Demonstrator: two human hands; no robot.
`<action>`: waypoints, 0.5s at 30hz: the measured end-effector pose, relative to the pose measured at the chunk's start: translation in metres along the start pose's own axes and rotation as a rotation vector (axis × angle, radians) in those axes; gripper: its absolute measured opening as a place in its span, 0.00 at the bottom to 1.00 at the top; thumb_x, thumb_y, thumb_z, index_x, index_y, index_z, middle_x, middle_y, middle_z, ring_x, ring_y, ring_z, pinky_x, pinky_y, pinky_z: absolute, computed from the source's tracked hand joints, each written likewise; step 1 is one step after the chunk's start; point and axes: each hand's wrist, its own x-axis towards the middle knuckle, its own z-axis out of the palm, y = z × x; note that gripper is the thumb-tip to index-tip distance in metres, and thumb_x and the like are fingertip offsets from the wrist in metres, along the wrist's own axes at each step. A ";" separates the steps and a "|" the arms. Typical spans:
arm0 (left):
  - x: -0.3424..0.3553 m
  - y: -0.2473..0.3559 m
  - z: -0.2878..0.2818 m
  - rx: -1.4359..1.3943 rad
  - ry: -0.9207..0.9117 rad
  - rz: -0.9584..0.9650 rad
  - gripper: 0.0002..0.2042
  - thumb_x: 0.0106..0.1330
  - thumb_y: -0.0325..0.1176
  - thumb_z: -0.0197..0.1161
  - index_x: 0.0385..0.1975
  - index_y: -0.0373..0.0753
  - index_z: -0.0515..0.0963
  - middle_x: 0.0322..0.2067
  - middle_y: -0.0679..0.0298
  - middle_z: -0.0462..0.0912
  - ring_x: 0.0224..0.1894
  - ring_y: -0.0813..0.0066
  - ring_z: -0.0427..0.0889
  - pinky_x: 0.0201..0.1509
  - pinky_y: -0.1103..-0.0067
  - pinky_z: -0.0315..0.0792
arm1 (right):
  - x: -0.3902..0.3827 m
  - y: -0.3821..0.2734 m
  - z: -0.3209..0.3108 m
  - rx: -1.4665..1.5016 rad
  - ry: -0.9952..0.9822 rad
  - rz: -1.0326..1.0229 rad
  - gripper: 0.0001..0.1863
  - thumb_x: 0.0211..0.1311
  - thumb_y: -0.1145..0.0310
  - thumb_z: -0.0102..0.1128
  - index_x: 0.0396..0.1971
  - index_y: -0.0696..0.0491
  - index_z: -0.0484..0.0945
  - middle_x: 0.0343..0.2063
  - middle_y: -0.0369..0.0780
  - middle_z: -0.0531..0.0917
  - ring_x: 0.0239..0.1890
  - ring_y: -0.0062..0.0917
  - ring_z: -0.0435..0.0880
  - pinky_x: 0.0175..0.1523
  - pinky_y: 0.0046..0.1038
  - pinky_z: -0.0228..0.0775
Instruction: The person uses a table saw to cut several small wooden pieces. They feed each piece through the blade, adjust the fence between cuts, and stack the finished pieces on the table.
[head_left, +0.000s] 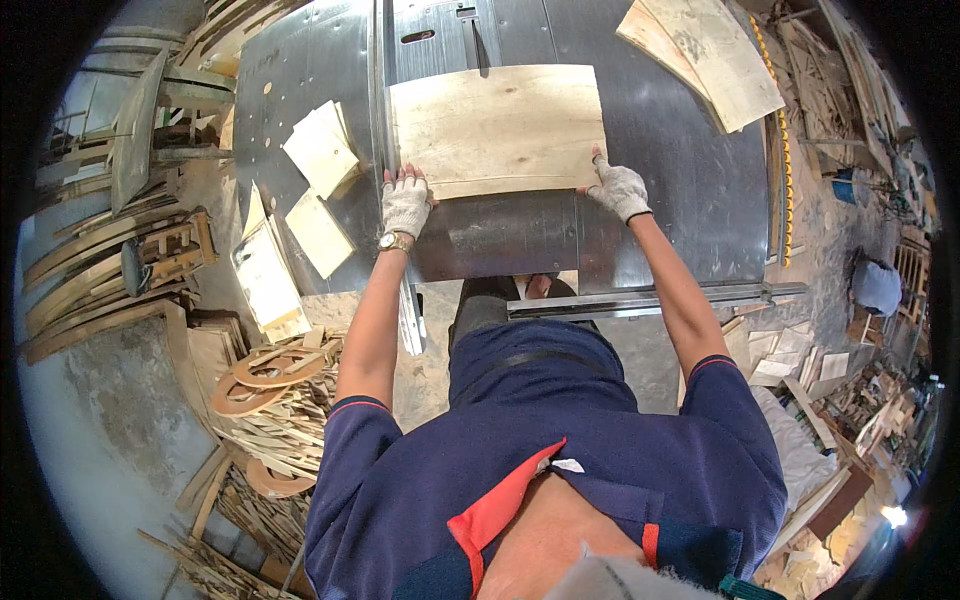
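A pale, rectangular plywood sheet (pixel 497 130) lies flat on a dark metal saw table (pixel 680 230). At its near left corner is my left hand (pixel 406 203), in a white fingerless glove, its fingers stretched out and spread beside the metal guide rail (pixel 378 90). My right hand (pixel 617 190), gloved the same way, grips the near right corner, one finger along the right edge and the thumb by the near edge. Just past the sheet's far edge, a thin dark upright blade or splitter (pixel 477 45) stands at a slot; the sheet hides its lower part.
Small plywood pieces (pixel 322 150) lie left of the rail, with longer offcuts (pixel 268 275) at the table's left edge. Larger panels (pixel 705 60) rest at the far right. A metal bar (pixel 640 300) crosses before my waist. Scrap strips (pixel 285 400) pile up on the left floor.
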 end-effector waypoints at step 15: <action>0.096 -0.032 -0.010 0.047 -0.073 -0.034 0.35 0.63 0.47 0.65 0.67 0.38 0.66 0.71 0.52 0.64 0.73 0.58 0.64 0.78 0.49 0.44 | 0.080 0.005 -0.049 0.054 0.099 -0.039 0.54 0.55 0.35 0.64 0.76 0.45 0.51 0.39 0.52 0.86 0.43 0.47 0.86 0.47 0.46 0.77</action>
